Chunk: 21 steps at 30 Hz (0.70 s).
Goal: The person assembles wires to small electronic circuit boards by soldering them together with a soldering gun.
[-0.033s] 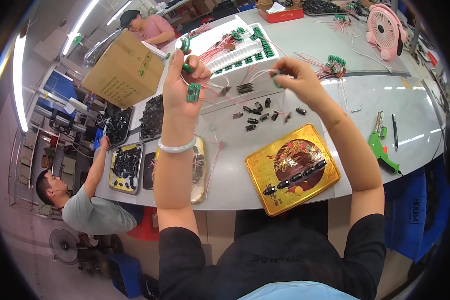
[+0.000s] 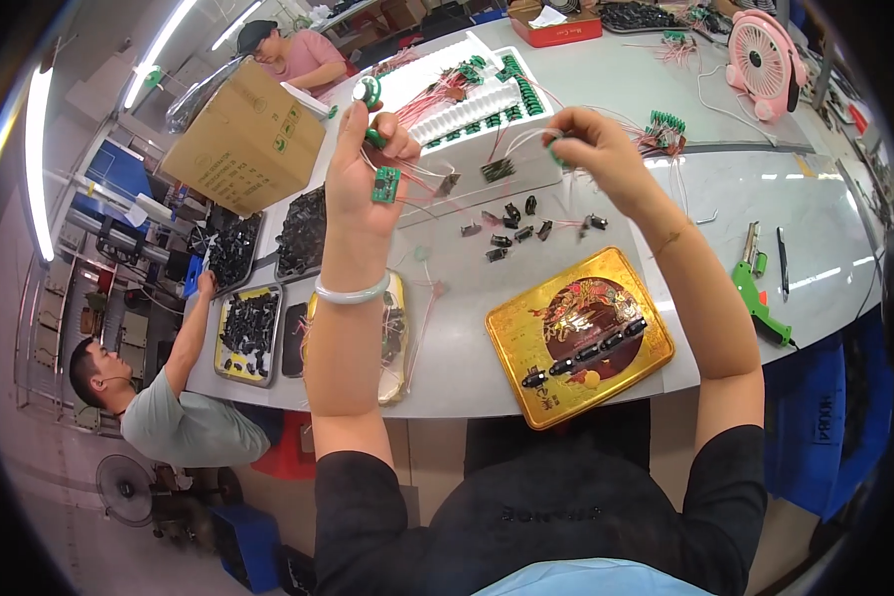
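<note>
My left hand [image 2: 368, 164] is raised over the table, shut on a small green circuit board [image 2: 385, 185] and a round green part [image 2: 367, 91]. Thin red and white wires [image 2: 467, 174] run from it across to my right hand [image 2: 596, 149], which pinches the wire ends and a small green piece. A pale bangle circles my left wrist. Below the hands, several small black components [image 2: 512, 233] lie loose on the grey table [image 2: 666, 199]. A white tray [image 2: 487, 99] behind them holds several wired green boards.
A gold tin lid [image 2: 578, 333] holds a row of black parts near the table's front edge. A green hand tool [image 2: 760, 293] and a pen [image 2: 782, 260] lie at right. Cardboard box [image 2: 243, 139], pink fan [image 2: 765, 55], trays of black parts [image 2: 248, 333]. Two other people [image 2: 159, 407] work at left.
</note>
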Each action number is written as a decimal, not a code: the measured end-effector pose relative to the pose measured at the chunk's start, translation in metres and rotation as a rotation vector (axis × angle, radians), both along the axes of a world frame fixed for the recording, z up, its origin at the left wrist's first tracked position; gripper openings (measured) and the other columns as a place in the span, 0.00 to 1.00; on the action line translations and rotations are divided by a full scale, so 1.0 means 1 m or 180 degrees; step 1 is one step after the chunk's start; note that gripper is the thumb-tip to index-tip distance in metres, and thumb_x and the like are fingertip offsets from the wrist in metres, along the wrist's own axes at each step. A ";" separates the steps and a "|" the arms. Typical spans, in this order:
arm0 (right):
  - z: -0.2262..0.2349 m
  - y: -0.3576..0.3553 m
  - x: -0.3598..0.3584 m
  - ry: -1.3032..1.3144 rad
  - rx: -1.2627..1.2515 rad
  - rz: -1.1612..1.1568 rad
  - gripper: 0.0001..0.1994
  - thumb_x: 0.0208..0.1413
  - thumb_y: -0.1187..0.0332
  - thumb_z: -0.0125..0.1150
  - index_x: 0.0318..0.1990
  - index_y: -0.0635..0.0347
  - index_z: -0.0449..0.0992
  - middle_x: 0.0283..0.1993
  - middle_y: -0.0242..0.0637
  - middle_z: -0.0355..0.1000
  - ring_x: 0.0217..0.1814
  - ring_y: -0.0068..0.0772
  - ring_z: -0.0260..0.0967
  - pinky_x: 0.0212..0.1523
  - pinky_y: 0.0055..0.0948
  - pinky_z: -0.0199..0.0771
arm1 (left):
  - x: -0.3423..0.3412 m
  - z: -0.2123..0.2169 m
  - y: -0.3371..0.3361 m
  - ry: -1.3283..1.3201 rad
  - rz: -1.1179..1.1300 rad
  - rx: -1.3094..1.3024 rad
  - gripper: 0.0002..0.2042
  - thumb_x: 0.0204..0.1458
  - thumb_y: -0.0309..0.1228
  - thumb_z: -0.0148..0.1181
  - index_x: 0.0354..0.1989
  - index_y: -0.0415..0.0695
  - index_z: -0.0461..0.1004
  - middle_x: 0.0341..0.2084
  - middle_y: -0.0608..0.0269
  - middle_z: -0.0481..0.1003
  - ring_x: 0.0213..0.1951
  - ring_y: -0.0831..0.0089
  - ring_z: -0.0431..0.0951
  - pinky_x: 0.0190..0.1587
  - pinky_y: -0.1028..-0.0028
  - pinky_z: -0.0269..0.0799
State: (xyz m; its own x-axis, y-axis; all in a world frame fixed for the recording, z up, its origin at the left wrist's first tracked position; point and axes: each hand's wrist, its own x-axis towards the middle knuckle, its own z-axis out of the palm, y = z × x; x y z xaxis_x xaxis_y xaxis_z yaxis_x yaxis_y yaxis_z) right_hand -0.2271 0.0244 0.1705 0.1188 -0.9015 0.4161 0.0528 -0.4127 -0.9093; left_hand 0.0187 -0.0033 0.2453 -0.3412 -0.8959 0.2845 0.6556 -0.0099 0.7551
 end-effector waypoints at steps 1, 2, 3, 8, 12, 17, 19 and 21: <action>0.006 0.000 -0.004 -0.0179 0.0200 0.0001 0.07 0.48 0.75 0.50 0.36 0.62 0.70 0.33 0.26 0.67 0.34 0.11 0.60 0.35 0.13 0.62 | 0.003 -0.004 -0.003 0.0060 -0.0129 0.0014 0.08 0.56 0.35 0.48 0.35 0.44 0.65 0.20 0.66 0.64 0.21 0.79 0.58 0.27 0.78 0.56; 0.007 -0.006 -0.012 -0.0405 0.0274 0.0182 0.07 0.50 0.73 0.48 0.37 0.61 0.69 0.35 0.26 0.67 0.33 0.11 0.60 0.33 0.12 0.61 | 0.006 -0.007 -0.006 0.0082 -0.0121 0.0008 0.08 0.56 0.35 0.48 0.35 0.44 0.65 0.20 0.66 0.64 0.21 0.79 0.58 0.27 0.78 0.56; 0.012 -0.008 -0.016 -0.0610 0.0389 0.0034 0.07 0.51 0.73 0.48 0.37 0.61 0.69 0.35 0.26 0.67 0.33 0.12 0.60 0.33 0.12 0.61 | 0.008 -0.010 -0.008 0.0113 -0.0132 0.0071 0.08 0.56 0.35 0.48 0.34 0.44 0.65 0.20 0.66 0.64 0.21 0.79 0.58 0.27 0.78 0.56; 0.009 -0.032 -0.069 -0.0584 0.0531 -0.0418 0.08 0.50 0.69 0.48 0.36 0.57 0.70 0.35 0.27 0.69 0.32 0.13 0.60 0.32 0.17 0.63 | 0.009 -0.016 -0.013 0.0089 -0.0079 0.0249 0.07 0.56 0.35 0.48 0.35 0.45 0.65 0.23 0.65 0.67 0.22 0.77 0.62 0.27 0.76 0.58; -0.014 -0.043 -0.088 0.0019 0.0967 -0.0483 0.08 0.48 0.68 0.47 0.35 0.56 0.71 0.33 0.25 0.68 0.31 0.12 0.59 0.28 0.15 0.60 | 0.015 -0.022 -0.018 -0.0214 -0.0112 -0.0002 0.11 0.55 0.37 0.49 0.39 0.44 0.67 0.29 0.62 0.66 0.28 0.75 0.62 0.32 0.75 0.58; -0.084 -0.064 -0.118 0.1285 0.1593 -0.0561 0.05 0.46 0.68 0.49 0.29 0.55 0.71 0.26 0.23 0.66 0.26 0.14 0.58 0.24 0.16 0.57 | 0.015 -0.030 -0.023 -0.0439 -0.0007 0.0020 0.10 0.54 0.37 0.52 0.40 0.46 0.68 0.31 0.66 0.70 0.30 0.76 0.65 0.30 0.76 0.61; -0.116 -0.068 -0.133 0.1925 0.1645 -0.0721 0.04 0.46 0.68 0.53 0.27 0.56 0.72 0.21 0.24 0.64 0.22 0.15 0.59 0.20 0.18 0.58 | 0.010 -0.028 -0.019 -0.0453 0.0076 0.0038 0.09 0.53 0.35 0.53 0.39 0.46 0.68 0.29 0.69 0.70 0.28 0.79 0.67 0.28 0.77 0.62; -0.139 -0.067 -0.138 0.2461 0.1520 -0.0833 0.07 0.44 0.66 0.58 0.29 0.60 0.75 0.24 0.34 0.70 0.26 0.26 0.66 0.27 0.27 0.68 | 0.010 -0.029 -0.019 -0.0482 0.0043 0.0034 0.09 0.53 0.35 0.53 0.39 0.46 0.69 0.29 0.69 0.70 0.28 0.79 0.66 0.28 0.78 0.61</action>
State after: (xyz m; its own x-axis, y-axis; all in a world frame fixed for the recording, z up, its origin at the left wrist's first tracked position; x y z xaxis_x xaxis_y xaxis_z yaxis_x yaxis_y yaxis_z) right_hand -0.3653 -0.0431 0.0312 -0.0228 -0.9933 -0.1135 -0.6771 0.0988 -0.7293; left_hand 0.0283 -0.0220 0.2158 -0.3675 -0.9034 0.2210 0.5342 -0.0105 0.8453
